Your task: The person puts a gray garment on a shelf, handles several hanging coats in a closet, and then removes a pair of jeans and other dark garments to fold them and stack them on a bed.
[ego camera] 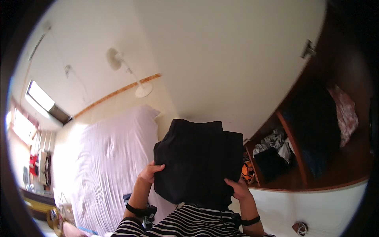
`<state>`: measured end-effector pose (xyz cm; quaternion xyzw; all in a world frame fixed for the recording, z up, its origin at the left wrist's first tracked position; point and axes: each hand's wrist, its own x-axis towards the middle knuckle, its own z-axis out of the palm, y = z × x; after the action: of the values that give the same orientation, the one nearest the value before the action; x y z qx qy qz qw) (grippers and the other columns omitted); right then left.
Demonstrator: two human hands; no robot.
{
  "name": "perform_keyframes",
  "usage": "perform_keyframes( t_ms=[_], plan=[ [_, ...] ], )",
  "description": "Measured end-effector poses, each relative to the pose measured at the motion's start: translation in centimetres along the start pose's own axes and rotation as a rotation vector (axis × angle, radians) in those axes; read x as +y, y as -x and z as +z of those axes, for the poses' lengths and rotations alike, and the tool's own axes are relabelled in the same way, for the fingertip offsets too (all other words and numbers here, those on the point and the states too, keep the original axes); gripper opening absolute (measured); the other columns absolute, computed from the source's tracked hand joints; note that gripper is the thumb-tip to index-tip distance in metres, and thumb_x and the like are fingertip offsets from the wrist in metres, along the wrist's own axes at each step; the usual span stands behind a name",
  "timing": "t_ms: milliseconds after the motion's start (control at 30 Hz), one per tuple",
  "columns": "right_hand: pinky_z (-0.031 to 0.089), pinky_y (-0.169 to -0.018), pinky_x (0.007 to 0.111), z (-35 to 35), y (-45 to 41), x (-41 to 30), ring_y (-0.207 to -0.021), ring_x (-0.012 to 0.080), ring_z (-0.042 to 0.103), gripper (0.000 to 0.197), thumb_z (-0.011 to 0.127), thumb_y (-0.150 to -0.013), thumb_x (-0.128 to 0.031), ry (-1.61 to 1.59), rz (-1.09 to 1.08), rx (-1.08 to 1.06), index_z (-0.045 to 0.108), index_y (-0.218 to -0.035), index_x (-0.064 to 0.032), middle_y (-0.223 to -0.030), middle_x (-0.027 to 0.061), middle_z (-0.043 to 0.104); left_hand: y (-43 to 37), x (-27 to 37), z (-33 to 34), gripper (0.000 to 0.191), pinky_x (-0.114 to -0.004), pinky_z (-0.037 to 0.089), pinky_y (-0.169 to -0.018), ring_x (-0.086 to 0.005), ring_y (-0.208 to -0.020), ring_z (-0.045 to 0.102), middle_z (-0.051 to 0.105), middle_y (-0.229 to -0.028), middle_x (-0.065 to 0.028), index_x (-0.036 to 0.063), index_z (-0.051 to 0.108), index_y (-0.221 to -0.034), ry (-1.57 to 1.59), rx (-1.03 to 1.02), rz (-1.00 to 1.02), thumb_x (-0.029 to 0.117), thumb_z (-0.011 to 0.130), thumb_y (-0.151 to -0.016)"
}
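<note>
A folded black garment is held flat in front of my striped shirt. My left hand grips its left edge, the thumb on top and the fingers hidden beneath. On the opposite side my right hand pinches the lower right edge in the same way. The far end of the cloth shows an uneven layered edge. To the right is an open wardrobe, where dark clothes lie or hang in one compartment. Grey and dark clothes fill a smaller compartment nearer to the garment.
A bed with a pale lilac sheet stands to the left. Behind it is a white pedestal fan. A large white wardrobe door stands open ahead. An orange and black cloth lies low beside the wardrobe's reddish-brown divider.
</note>
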<state>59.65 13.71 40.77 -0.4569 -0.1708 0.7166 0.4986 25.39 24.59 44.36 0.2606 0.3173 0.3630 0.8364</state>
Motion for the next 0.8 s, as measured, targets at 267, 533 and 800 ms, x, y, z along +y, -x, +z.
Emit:
perform_keyframes(
  t_ms=[267,533,800],
  plan=[
    [0.046,-0.094,0.037,8.3,-4.4,6.2,-0.112,0.0255,0.055,0.047,0.062,-0.090,-0.010,0.126,0.158,-0.101,0.047,-0.134,-0.0008,-0.127,0.0101,0.056,9.5,0.1,-8.5,0.046,-0.044,0.048,-0.099,-0.0304,-0.111,0.060,0.058,-0.126,-0.0193,-0.0038,0.046,-0.132,0.089,0.319,0.002,0.010,0.059,-0.091],
    [0.046,-0.095,0.036,17.2,-8.9,12.6,-0.113,0.0260,0.056,0.042,0.055,-0.091,-0.002,0.266,0.242,-0.382,0.049,-0.132,0.0009,-0.129,0.0112,0.056,20.8,-2.2,-15.2,0.045,-0.044,0.048,-0.099,-0.0288,-0.112,0.060,0.059,-0.124,-0.0165,0.0005,0.047,-0.133,0.346,0.508,0.118,0.012,0.059,-0.091],
    [0.044,-0.098,0.037,24.5,-13.0,15.0,-0.114,0.0261,0.055,0.043,0.058,-0.089,-0.002,0.518,0.314,-0.483,0.050,-0.130,0.0010,-0.128,0.0117,0.056,22.4,-5.7,-20.7,0.048,-0.040,0.046,-0.100,-0.0244,-0.112,0.059,0.059,-0.126,-0.0114,0.0054,0.048,-0.134,0.408,0.590,0.219,0.011,0.064,-0.089]
  ],
)
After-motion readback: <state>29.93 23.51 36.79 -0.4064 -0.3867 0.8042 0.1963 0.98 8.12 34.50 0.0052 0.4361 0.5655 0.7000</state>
